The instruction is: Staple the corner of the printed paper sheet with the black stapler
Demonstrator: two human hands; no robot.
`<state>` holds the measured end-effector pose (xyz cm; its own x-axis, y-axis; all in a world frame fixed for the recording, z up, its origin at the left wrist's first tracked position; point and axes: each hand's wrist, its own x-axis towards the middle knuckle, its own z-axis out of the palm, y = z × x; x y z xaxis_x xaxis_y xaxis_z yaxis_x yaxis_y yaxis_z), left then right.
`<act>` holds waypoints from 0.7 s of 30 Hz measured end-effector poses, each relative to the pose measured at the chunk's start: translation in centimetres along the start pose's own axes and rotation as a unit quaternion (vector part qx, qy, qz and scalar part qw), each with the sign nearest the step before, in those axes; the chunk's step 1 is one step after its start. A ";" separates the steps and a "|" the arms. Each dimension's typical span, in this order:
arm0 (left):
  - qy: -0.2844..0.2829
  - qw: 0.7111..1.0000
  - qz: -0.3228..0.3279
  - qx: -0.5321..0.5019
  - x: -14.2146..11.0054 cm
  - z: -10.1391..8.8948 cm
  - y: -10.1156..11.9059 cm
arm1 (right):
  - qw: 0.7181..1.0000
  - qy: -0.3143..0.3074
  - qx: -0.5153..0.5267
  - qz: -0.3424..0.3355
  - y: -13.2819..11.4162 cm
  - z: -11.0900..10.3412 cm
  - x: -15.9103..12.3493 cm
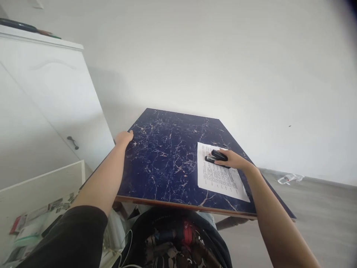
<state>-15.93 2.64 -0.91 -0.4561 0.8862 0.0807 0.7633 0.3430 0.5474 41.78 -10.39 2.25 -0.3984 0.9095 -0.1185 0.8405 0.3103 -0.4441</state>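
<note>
The grip of the right hand (pixel 234 159) wraps the stapler's (pixel 219 155) back half, a sound hold on something stiff and lightish, I'd guess from here, the left hand (pixel 123 138) touching the surface (pixel 164 163).

from here i see a loose black t-shirt (pixel 142 227), its plain left sleeve (pixel 75 230) ending near the elbow. i make out a mottled brown print (pixel 164 253), a red patch (pixel 187 232) and pale blue fabric (pixel 208 217).

the paper (pixel 213 180) has print too small to read, the right hand (pixel 232 159) partly hides the stapler (pixel 219 155), and the cabinet (pixel 55 85) is cut off.
</note>
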 end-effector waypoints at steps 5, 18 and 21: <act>-0.008 0.999 -0.031 0.030 0.5 -0.1 0.4 | 0.994 0.048 -0.035 -0.087 -7.6 2.9 5.9; -0.008 0.998 -0.006 0.057 -0.2 -1.4 1.4 | 0.957 0.263 0.073 -0.098 -19.3 7.9 17.2; 0.006 0.999 0.001 0.041 -0.2 -1.8 1.6 | 0.909 0.409 0.069 0.030 -12.8 4.1 14.4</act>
<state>-15.43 2.42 1.50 -0.4596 0.8835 0.0910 0.7985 0.3661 0.4779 23.78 -2.40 2.54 0.1003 0.8421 0.5299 0.7756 0.2674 -0.5717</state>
